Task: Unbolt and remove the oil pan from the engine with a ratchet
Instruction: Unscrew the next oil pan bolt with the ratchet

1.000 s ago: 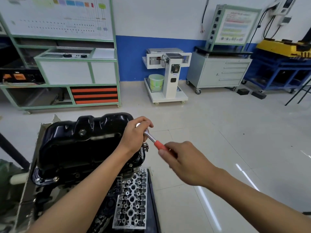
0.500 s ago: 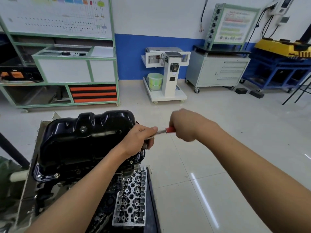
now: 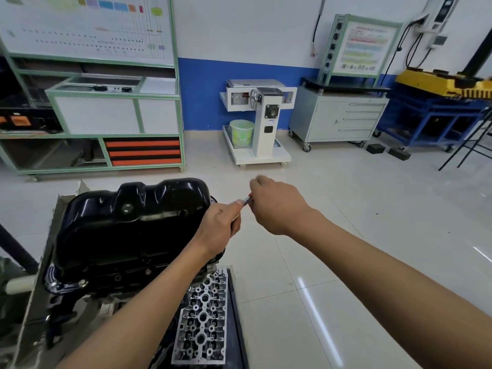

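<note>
A glossy black oil pan (image 3: pixel 127 225) sits on top of the upturned engine (image 3: pixel 87 286) at the lower left. My left hand (image 3: pixel 221 227) grips the head end of the ratchet (image 3: pixel 246 200) at the pan's right edge, hiding the socket and bolt. My right hand (image 3: pixel 277 206) is curled round the ratchet's red handle, just right of the left hand. Only a short piece of silver shaft and a sliver of red show between the hands.
A silver cylinder head (image 3: pixel 203 318) lies on a dark tray below the engine. Across the tiled floor stand a green-framed training bench (image 3: pixel 114 107), a white engine stand with a green bucket (image 3: pixel 241 133), a grey drawer cabinet (image 3: pixel 340 118) and a blue frame (image 3: pixel 436 121).
My right hand swung the ratchet handle from low near me up and away, to beside the left hand. The left hand stayed on the ratchet head.
</note>
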`<control>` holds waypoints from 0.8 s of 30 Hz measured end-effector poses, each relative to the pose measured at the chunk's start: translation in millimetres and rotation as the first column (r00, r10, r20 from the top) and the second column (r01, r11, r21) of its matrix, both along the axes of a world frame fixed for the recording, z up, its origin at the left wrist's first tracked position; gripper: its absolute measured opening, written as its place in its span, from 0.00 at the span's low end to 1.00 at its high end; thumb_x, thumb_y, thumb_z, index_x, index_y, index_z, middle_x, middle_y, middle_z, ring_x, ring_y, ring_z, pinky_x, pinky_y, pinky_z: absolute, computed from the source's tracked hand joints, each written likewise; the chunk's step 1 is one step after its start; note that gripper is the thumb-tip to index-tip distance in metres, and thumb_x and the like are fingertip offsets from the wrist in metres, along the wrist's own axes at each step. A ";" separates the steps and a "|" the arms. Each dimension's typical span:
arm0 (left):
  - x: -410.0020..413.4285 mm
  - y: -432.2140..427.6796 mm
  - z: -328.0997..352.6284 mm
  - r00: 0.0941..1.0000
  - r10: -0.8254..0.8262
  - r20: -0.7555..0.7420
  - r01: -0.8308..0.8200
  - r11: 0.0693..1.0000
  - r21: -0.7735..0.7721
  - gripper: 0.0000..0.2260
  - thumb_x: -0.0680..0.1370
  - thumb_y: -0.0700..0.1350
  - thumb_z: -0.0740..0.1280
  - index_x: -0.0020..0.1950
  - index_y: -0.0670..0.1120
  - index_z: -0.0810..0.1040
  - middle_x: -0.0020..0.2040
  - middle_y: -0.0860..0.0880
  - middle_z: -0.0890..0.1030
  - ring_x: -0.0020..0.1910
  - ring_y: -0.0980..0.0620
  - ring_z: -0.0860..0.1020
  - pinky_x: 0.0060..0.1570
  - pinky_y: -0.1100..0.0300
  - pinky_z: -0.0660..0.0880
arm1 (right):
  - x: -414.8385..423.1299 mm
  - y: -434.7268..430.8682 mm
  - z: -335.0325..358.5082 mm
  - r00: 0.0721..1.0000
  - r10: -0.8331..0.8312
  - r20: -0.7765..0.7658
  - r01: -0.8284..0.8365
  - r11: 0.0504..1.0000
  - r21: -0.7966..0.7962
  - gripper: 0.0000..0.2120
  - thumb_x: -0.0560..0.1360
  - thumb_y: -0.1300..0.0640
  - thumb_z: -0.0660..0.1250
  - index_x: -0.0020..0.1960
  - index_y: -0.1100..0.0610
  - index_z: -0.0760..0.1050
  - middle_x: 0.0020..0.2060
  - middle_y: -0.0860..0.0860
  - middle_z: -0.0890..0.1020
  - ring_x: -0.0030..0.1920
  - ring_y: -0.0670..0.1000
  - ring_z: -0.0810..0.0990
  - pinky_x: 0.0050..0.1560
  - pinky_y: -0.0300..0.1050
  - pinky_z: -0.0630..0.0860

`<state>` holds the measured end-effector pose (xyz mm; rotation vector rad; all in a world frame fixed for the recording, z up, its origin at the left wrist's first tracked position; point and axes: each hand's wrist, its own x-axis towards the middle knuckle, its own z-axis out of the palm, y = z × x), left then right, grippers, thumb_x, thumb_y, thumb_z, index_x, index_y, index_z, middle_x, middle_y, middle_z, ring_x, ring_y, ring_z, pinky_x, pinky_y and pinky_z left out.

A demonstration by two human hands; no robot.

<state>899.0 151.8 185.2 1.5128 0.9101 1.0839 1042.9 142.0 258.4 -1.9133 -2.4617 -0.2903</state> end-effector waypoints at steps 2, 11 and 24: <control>1.7 3.2 1.0 0.997 0.080 0.019 -0.080 0.997 -0.007 0.29 0.82 0.52 0.59 0.26 0.36 0.66 0.25 0.42 0.65 0.29 0.44 0.62 0.34 0.53 0.61 | 2.1 -15.5 10.1 0.986 -0.089 0.141 0.097 0.994 -0.052 0.09 0.80 0.51 0.62 0.57 0.54 0.73 0.45 0.52 0.74 0.42 0.57 0.73 0.37 0.47 0.63; -1.1 7.8 2.9 0.994 0.099 0.050 -0.096 0.994 -0.048 0.25 0.77 0.55 0.61 0.29 0.37 0.69 0.29 0.40 0.67 0.31 0.46 0.64 0.33 0.57 0.64 | -31.5 -65.4 22.1 0.984 0.052 -0.172 -0.135 0.843 -0.521 0.28 0.81 0.39 0.57 0.28 0.53 0.74 0.26 0.47 0.76 0.30 0.47 0.75 0.35 0.46 0.72; -14.3 15.5 14.6 0.920 -0.360 -0.152 0.345 0.931 -0.117 0.27 0.75 0.60 0.62 0.28 0.39 0.76 0.28 0.41 0.76 0.33 0.41 0.72 0.47 0.45 0.70 | -2.5 11.4 19.8 0.988 0.139 -0.060 -0.142 0.988 -0.051 0.21 0.75 0.66 0.65 0.66 0.52 0.77 0.66 0.52 0.76 0.63 0.57 0.75 0.57 0.50 0.76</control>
